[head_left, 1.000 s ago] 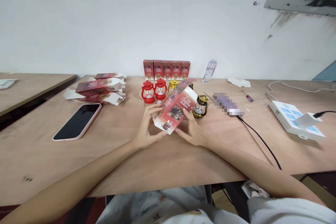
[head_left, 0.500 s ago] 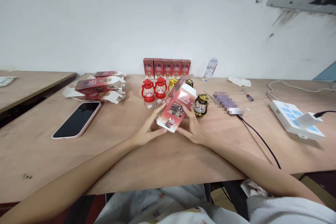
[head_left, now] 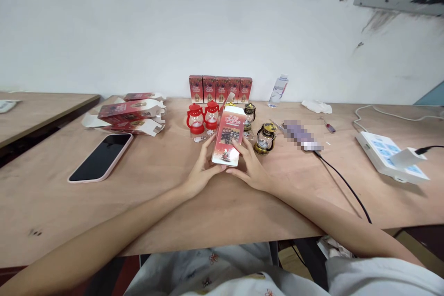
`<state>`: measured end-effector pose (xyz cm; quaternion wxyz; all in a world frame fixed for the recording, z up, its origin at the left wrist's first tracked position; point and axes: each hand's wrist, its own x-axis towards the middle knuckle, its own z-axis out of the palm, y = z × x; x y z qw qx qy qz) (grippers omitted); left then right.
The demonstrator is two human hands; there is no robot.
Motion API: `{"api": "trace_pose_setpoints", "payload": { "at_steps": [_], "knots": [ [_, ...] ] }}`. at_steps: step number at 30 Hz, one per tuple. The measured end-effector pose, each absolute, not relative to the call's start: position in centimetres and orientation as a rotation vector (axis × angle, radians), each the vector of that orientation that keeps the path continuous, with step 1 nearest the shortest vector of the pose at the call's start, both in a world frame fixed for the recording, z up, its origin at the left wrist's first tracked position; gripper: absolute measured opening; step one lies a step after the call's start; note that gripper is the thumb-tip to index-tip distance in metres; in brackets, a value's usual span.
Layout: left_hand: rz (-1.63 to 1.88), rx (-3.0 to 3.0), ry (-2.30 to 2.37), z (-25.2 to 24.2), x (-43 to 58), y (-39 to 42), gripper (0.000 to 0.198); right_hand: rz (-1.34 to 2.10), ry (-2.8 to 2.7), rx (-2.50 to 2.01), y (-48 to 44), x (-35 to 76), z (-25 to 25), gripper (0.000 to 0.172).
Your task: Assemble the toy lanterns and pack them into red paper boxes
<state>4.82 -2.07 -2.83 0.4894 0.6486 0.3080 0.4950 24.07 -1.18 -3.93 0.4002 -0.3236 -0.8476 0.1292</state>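
Note:
A red printed box with an opened flap at its top is held between both hands above the table. My left hand grips its left side and lower edge. My right hand holds it from the right, with fingers on its front face. Behind the box stand two red lanterns, a partly hidden gold one, and a dark bronze lantern. Another black and gold lantern stands just right of my right hand.
Flattened red boxes lie at left behind a phone. Upright red boxes line the wall. A clear bottle, tissue, screwdriver, blurred purple device and power strip are at right.
The held box has turned from a rightward tilt to nearly upright and its bottom edge has risen slightly. More of the bronze lantern behind it shows now.

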Motion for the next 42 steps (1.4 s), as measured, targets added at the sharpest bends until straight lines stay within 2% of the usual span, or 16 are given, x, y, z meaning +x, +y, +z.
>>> {"api": "trace_pose_setpoints", "payload": {
  "at_steps": [9, 27, 36, 42],
  "knots": [
    [1.294, 1.618, 0.79, -3.1, 4.9, -2.2, 0.078, 0.381, -2.012, -0.813, -2.3, 21.9, -3.1, 0.062],
    [1.292, 1.651, 0.686, -3.2, 5.0, -2.1, 0.083, 0.446, -2.007, -0.718, -2.4, 22.2, -2.9, 0.061],
    [1.295, 1.605, 0.708, -3.3, 5.1, -1.9, 0.08, 0.562, -1.98, -0.713, -1.9, 22.4, -3.4, 0.072],
    [1.283, 1.745, 0.818, -3.4, 4.4, -1.4, 0.093, 0.557, -1.977, -0.711, -2.1, 22.3, -3.2, 0.067]
  ]
}}
